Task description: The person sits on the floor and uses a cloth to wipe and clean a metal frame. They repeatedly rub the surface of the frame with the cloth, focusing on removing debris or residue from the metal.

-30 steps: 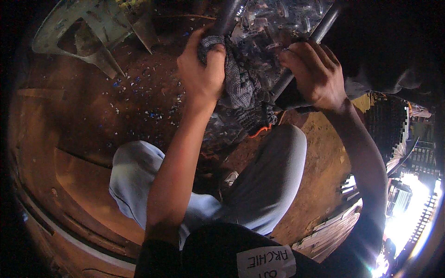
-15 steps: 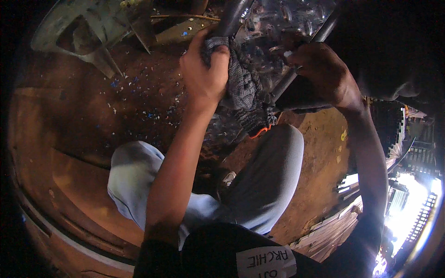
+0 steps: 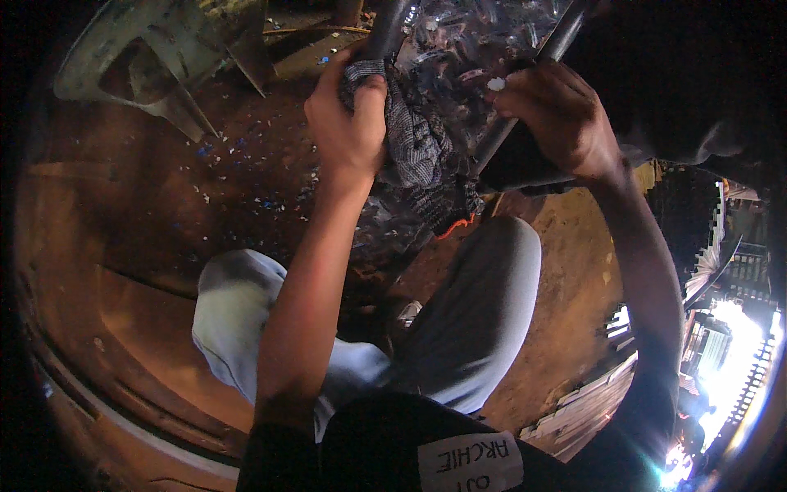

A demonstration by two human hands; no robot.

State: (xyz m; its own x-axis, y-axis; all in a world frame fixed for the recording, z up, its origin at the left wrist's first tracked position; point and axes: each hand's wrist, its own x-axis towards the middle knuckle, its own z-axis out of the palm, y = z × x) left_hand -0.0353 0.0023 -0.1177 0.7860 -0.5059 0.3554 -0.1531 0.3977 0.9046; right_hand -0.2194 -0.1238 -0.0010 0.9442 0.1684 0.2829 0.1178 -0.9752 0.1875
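Observation:
My left hand [image 3: 348, 123] is closed round a grey knitted glove [image 3: 414, 148], against the lower end of a dark metal bar [image 3: 393, 29]. The glove hangs down to the right, its orange-edged cuff above my knee. Between the thumb and fingers of my right hand [image 3: 561, 115] is a small white piece [image 3: 496, 84], its kind too small to tell. That hand is over a second dark bar [image 3: 496, 143]; whether it rests on it I cannot tell. Clear, crumpled plastic pieces [image 3: 467, 49] lie in a heap between the two bars.
A worn plastic chair [image 3: 164, 57] stands at the far left. Small white and blue scraps [image 3: 217, 152] are scattered over the brown dirt floor [image 3: 566, 246]. Dark fabric [image 3: 680, 82] fills the upper right. Bright light comes in at the lower right.
Both hands have shifted slightly left, the glove moving along with my left hand. The white piece in my right fingers now shows more plainly above the plastic heap.

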